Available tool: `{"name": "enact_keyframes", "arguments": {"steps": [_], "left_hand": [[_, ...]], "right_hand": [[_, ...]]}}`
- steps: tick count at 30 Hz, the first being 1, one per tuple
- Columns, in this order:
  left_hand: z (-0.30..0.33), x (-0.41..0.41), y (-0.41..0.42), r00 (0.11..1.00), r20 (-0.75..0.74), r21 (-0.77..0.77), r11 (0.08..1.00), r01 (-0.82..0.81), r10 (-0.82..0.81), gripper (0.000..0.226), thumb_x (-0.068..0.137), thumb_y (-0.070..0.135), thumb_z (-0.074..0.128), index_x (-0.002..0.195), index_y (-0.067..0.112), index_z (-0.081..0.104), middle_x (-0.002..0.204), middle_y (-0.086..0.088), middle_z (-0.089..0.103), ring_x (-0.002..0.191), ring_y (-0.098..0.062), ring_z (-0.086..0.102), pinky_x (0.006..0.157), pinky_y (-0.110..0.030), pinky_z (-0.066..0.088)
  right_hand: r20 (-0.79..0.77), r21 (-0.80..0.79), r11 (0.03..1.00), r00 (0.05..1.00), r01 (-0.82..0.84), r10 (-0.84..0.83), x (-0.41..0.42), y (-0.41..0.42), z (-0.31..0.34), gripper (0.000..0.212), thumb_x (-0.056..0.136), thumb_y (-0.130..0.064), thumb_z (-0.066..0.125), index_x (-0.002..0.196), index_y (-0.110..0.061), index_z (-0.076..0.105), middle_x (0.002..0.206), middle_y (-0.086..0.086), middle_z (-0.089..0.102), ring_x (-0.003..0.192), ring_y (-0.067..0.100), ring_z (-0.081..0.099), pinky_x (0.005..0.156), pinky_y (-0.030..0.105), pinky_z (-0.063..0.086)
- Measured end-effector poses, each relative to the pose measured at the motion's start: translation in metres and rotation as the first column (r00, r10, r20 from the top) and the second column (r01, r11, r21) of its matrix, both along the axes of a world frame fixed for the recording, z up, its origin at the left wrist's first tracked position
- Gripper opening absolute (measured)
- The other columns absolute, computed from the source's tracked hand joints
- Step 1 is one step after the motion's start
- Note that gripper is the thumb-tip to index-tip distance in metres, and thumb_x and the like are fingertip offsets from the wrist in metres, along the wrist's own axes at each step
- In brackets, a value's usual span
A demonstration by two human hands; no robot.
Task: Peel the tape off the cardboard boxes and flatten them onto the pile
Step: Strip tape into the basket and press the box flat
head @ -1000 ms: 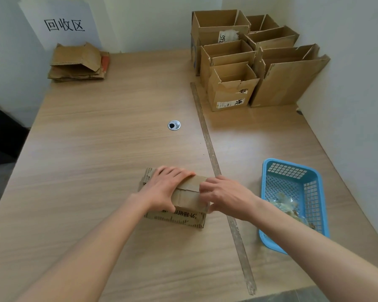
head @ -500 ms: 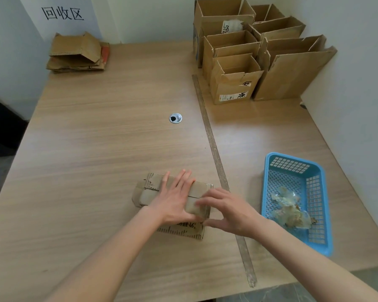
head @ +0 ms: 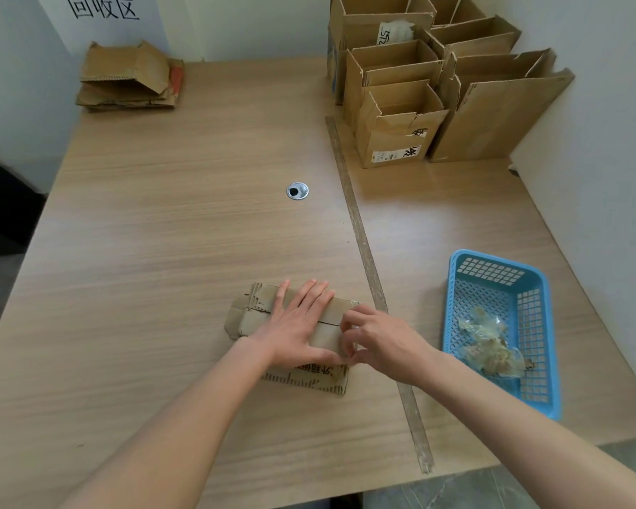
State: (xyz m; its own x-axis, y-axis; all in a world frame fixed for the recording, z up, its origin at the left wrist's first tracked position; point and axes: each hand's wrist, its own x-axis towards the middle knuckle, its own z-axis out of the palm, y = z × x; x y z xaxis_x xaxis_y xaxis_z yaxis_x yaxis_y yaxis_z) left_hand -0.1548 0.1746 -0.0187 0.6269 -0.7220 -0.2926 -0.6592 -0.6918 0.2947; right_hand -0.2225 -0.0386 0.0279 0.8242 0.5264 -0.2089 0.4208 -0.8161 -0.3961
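A small flattened cardboard box [head: 252,317] lies on the table in front of me. My left hand [head: 298,330] presses flat on top of it, fingers straight and spread. My right hand [head: 377,337] is at the box's right end with fingers curled, pinching at its edge; whether tape is between the fingertips I cannot tell. The pile of flattened cardboard [head: 129,79] sits at the table's far left corner under a wall sign. Several open upright boxes [head: 401,130] stand at the far right.
A blue plastic basket [head: 536,299] with crumpled peeled tape [head: 487,343] stands to the right of my hands. A long strip [head: 364,247] runs down the wooden table [head: 162,233]. A round metal grommet [head: 297,191] lies mid-table. Walls close the far and right sides.
My left hand's fingers straightened and now press flat on the box. My right hand's fingers have curled in at the box's right end. The camera view tilted slightly downward.
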Motion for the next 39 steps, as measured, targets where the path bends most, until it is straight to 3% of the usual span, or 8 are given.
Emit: {"name": "enact_keyframes", "arguments": {"steps": [4,9,16,22,28,30,35,39], "left_hand": [[0.000,0.001,0.000,1.000,0.006,0.006,1.000,-0.001,0.001,0.121,0.074,0.095,0.037,0.160,0.025,-0.010,0.168,0.008,-0.013,0.150,-0.009,-0.028,0.118,-0.057,-0.023],[0.000,-0.001,-0.003,1.000,0.005,0.003,1.000,-0.015,0.015,0.121,0.072,0.095,0.038,0.159,0.026,-0.010,0.168,0.009,-0.012,0.151,-0.009,-0.027,0.117,-0.055,-0.024],[0.000,0.000,-0.001,0.999,-0.006,-0.073,0.996,-0.044,0.044,0.119,0.071,0.091,0.048,0.159,0.026,0.002,0.167,0.011,0.002,0.152,-0.005,-0.017,0.118,-0.050,-0.025],[0.007,0.000,-0.001,0.998,-0.029,-0.070,0.996,-0.049,0.047,0.117,0.075,0.086,0.056,0.160,0.024,0.005,0.167,0.009,0.005,0.153,-0.006,-0.013,0.120,-0.052,-0.020],[0.007,0.002,0.001,0.998,-0.044,-0.081,0.996,-0.046,0.043,0.114,0.073,0.086,0.058,0.158,0.026,0.009,0.164,0.008,0.013,0.153,-0.007,-0.006,0.120,-0.053,-0.019],[0.005,0.004,0.004,0.999,-0.038,-0.091,0.996,-0.026,0.023,0.115,0.073,0.088,0.056,0.158,0.027,0.008,0.164,0.008,0.013,0.153,-0.007,-0.006,0.120,-0.053,-0.020],[0.001,0.004,0.002,1.000,-0.009,-0.083,0.996,-0.015,0.014,0.118,0.072,0.092,0.051,0.158,0.027,0.004,0.165,0.010,0.009,0.153,-0.008,-0.010,0.120,-0.052,-0.022],[0.002,0.003,0.003,0.999,-0.009,-0.084,0.996,-0.031,0.030,0.118,0.071,0.092,0.051,0.159,0.029,0.004,0.165,0.011,0.008,0.153,-0.007,-0.012,0.120,-0.049,-0.024]], "right_hand": [[-0.142,-0.026,0.999,0.990,-0.022,0.018,-0.006,-0.019,0.010,0.015,0.089,-0.035,0.073,0.088,-0.021,0.068,0.132,-0.014,0.050,0.126,0.007,0.044,0.081,0.036,0.051],[0.029,-0.017,1.000,0.999,-0.012,0.013,-0.008,-0.010,0.012,0.034,0.087,-0.048,0.070,0.114,-0.028,0.061,0.114,-0.012,0.061,0.111,0.013,0.051,0.085,0.032,0.047],[0.222,-0.097,0.994,0.972,-0.055,0.075,-0.008,0.006,-0.003,0.012,0.089,-0.038,0.068,0.084,-0.027,0.067,0.090,-0.009,0.057,0.096,0.018,0.054,0.084,0.032,0.046],[-0.003,-0.190,0.962,0.980,-0.197,0.200,0.015,0.009,0.005,0.021,0.098,-0.037,0.061,0.099,-0.018,0.070,0.103,-0.004,0.058,0.104,0.017,0.042,0.087,0.029,0.040],[-0.144,-0.179,0.922,0.936,-0.343,0.320,0.022,-0.010,0.016,0.019,0.099,-0.028,0.062,0.096,-0.010,0.066,0.112,0.001,0.056,0.116,0.018,0.042,0.095,0.032,0.043],[-0.158,-0.140,0.951,0.954,-0.276,0.254,0.023,-0.037,0.029,0.020,0.097,-0.027,0.064,0.090,-0.009,0.063,0.113,0.001,0.055,0.113,0.015,0.047,0.093,0.033,0.047],[0.028,0.020,0.989,0.989,0.145,-0.146,0.015,-0.083,0.040,0.019,0.094,-0.029,0.069,0.089,-0.017,0.056,0.097,-0.011,0.054,0.069,0.007,0.047,0.068,0.038,0.050],[0.083,0.263,0.909,0.931,0.324,-0.356,0.013,-0.071,0.024,0.017,0.088,-0.022,0.078,0.086,-0.016,0.062,0.109,-0.009,0.056,0.085,0.009,0.062,0.083,0.027,0.054]]}}
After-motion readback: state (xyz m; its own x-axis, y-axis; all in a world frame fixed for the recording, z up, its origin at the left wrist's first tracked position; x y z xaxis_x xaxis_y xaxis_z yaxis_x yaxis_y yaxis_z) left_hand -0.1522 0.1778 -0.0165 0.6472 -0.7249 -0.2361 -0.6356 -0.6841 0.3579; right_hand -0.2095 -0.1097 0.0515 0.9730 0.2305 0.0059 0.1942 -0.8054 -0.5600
